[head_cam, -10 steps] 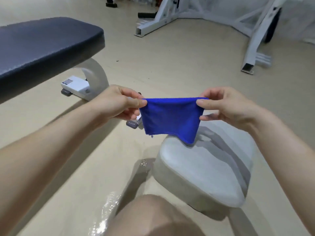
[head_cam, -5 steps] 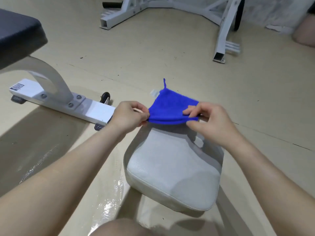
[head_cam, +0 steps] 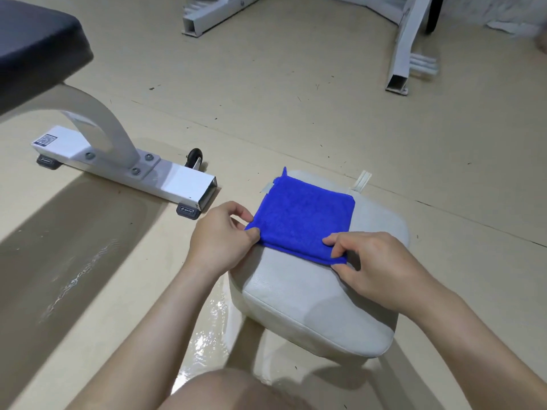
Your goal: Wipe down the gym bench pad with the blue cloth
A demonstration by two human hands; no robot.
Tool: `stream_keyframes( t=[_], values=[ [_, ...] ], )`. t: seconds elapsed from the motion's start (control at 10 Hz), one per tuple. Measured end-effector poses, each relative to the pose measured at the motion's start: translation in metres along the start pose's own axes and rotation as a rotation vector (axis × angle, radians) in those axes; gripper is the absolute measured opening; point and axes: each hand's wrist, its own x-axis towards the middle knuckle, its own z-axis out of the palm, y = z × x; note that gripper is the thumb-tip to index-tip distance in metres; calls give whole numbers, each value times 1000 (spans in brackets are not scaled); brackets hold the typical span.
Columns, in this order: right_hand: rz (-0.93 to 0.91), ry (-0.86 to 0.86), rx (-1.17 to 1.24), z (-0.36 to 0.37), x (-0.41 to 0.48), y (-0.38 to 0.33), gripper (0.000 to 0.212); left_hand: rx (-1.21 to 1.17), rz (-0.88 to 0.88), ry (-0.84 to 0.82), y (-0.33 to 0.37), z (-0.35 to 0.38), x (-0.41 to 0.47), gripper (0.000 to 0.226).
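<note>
A single wide-angle camera, worn on the person's head, looks forward and steeply down. Both forearms enter from the bottom edge, and the left hand [head_cam: 220,241] and right hand [head_cam: 376,267] meet close below the lens at the blue cloth [head_cam: 302,220], near mid-frame. A bare knee [head_cam: 231,392] fills the bottom edge. The floor [head_cam: 296,113] runs away to a dark bench pad [head_cam: 35,48] top left and white frame legs [head_cam: 402,48] along the top.

A white machine frame [head_cam: 400,51] stands on the beige floor [head_cam: 296,113] (one glossy patch [head_cam: 207,341] nearby).
</note>
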Motion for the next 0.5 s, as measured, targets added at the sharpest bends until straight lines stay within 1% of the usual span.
stream_keyframes(
  t=[0.1, 0.2, 0.3, 0.4, 0.5],
  values=[
    [-32, -5, -22, 4, -6, 0, 14, 29, -15, 36, -5, 2, -6, 7],
    [-81, -31, -64, 9, -8, 2, 5, 84, 13, 84, -6, 6, -10, 8],
    [-87, -75, -66, 8, -10, 3, 16, 59, 30, 82, -10, 5, -11, 9],
    [-47, -78, 21, 1, -10, -1, 27, -57, 58, 80, -19, -4, -16, 11],
    [64, 69, 171, -19, -7, -8, 39, -124, 173, 167, -24, -21, -29, 22]
  ],
)
